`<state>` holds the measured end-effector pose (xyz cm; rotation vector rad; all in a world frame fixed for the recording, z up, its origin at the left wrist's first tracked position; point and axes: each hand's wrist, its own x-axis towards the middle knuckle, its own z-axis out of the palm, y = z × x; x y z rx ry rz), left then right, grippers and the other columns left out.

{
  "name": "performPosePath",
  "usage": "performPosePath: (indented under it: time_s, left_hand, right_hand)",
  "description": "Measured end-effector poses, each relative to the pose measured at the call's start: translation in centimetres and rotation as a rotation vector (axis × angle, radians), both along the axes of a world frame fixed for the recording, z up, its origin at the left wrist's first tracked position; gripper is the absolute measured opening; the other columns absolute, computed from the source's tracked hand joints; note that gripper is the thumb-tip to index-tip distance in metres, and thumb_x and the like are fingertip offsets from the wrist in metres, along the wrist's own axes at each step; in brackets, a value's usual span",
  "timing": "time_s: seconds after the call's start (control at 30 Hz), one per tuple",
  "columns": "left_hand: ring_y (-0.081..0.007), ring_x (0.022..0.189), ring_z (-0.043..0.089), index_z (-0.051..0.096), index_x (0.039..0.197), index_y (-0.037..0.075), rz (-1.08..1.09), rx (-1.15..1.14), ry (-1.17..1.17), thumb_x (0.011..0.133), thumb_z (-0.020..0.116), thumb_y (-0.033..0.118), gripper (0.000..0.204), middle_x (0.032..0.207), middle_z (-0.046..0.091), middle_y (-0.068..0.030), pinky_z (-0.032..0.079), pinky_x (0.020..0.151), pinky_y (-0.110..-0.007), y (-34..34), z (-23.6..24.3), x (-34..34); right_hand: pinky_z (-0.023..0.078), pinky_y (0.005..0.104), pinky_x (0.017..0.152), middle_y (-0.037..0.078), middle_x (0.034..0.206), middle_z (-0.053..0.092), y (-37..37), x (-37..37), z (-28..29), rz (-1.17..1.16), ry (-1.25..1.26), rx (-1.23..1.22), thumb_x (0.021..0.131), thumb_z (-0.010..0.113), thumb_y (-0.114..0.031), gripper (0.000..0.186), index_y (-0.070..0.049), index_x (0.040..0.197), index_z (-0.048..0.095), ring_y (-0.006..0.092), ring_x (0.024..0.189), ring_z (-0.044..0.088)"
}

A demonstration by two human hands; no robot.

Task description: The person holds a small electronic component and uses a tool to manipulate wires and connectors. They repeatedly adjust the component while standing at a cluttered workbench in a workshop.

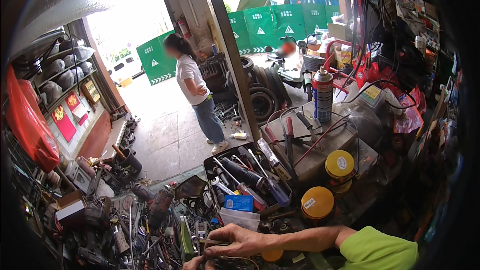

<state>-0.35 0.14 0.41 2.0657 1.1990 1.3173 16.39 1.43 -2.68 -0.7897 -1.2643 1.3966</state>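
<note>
My right hand [239,240] reaches in from the lower right, below a lime-green sleeve. Its thumb and fingers are closed on a thin metal strip [214,241] that points left. Right below it, at the lower edge, the fingers of my left hand [194,263] show only in part. They look pinched together, and what they hold is hidden. Beside both hands stands a narrow green and pale box-like piece [186,239] among loose tools. A clear plastic bag [239,218] and a blue card [239,203] lie just beyond my right hand.
A tool tray [285,208] holds screwdrivers. Cordless drills [161,205] and loose parts crowd the left. Two yellow-lidded jars [317,202], a spray can [322,95] and clamp cables [289,132] stand right. A person [192,82] stands beyond the bench, near stacked tyres [264,102].
</note>
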Motion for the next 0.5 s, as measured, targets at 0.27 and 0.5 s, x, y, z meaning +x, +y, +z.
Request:
performPosePath:
  time_s: [0.27,0.5]
  left_hand:
    - [-0.0152,0.071,0.06,0.068,0.096,-0.003,0.003,-0.008,-0.005,0.085,0.073,0.004,0.014,0.086,0.067,-0.008,0.049,0.064,-0.027,0.08,0.01,-0.07]
    - [-0.014,0.07,0.059,0.069,0.095,-0.002,0.0,0.008,0.011,0.085,0.072,0.003,0.012,0.084,0.067,-0.0068,0.048,0.062,-0.026,0.1,0.05,-0.11]
  right_hand:
    - [0.045,0.0273,0.077,0.001,0.085,0.061,0.37,0.85,0.0,0.085,-0.025,0.004,0.093,0.064,-0.024,0.03,0.003,0.108,0.064,0.0069,0.083,0.051]
    - [0.04,0.0285,0.062,0.003,0.076,0.057,0.53,0.93,-0.17,0.022,-0.264,0.086,0.097,0.06,-0.036,0.039,0.002,0.106,0.065,0.0076,0.073,0.047]
